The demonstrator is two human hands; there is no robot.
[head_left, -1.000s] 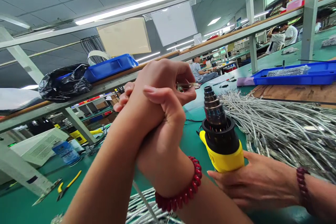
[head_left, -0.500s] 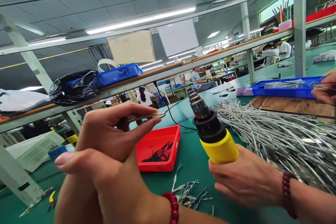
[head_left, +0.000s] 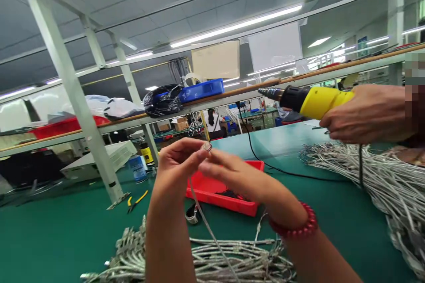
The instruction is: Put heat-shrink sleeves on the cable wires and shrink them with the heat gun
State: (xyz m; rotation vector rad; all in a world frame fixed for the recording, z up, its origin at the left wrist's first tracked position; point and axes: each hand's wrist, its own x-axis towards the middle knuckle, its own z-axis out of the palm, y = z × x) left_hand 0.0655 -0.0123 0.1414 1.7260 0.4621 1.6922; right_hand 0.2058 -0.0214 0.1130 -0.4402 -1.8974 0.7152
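Note:
My left hand [head_left: 177, 168] is raised over the bench with its thumb and fingers pinched on the end of a thin grey cable [head_left: 207, 225]. The cable hangs down toward a pile of similar silvery cables [head_left: 226, 258]. From the right, my right hand [head_left: 242, 174], wearing a red bead bracelet [head_left: 300, 225], reaches to the same end, its fingers closed there beside my left fingertips. A small clear, shiny tip [head_left: 207, 146] shows above the fingers. To the right, another person's hand [head_left: 368, 115] holds a yellow and black heat gun [head_left: 315, 101], its nozzle pointing left.
Behind my hands is a red tray [head_left: 222, 201] with thin black pieces in it. A large cable bundle [head_left: 375, 172] lies at the right. Yellow-handled pliers [head_left: 134, 201] and a blue bottle [head_left: 137, 168] are at the left. A shelf [head_left: 245, 93] spans the bench, and a black cord [head_left: 292, 174] crosses it.
The view has swung left. My crossed arms have uncrossed, and my right hand has come to the cable end at my left hand. The other person's heat gun has turned from upward to leftward.

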